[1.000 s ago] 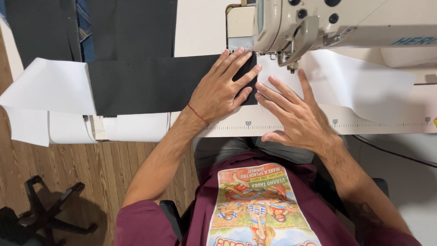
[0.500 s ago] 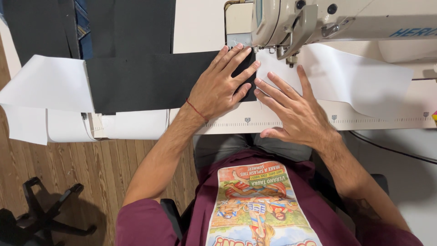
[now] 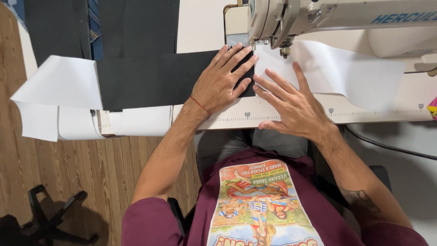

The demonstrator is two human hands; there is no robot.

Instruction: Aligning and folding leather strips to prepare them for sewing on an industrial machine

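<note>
Left hand and right hand, open and flat, side by side, pressing black fabric and white fabric beneath sewing machine needle; black strip fed slightly rightward since earlier, seam advancing.

A maroon printed T-shirt, a thin red thread bracelet and a forearm tattoo.

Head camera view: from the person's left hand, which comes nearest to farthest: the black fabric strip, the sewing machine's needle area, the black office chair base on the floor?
1. Black fabric strip, directly under the left hand.
2. Sewing machine's needle area, just to its right.
3. Black office chair base, far off at lower left on the wooden floor.
</note>
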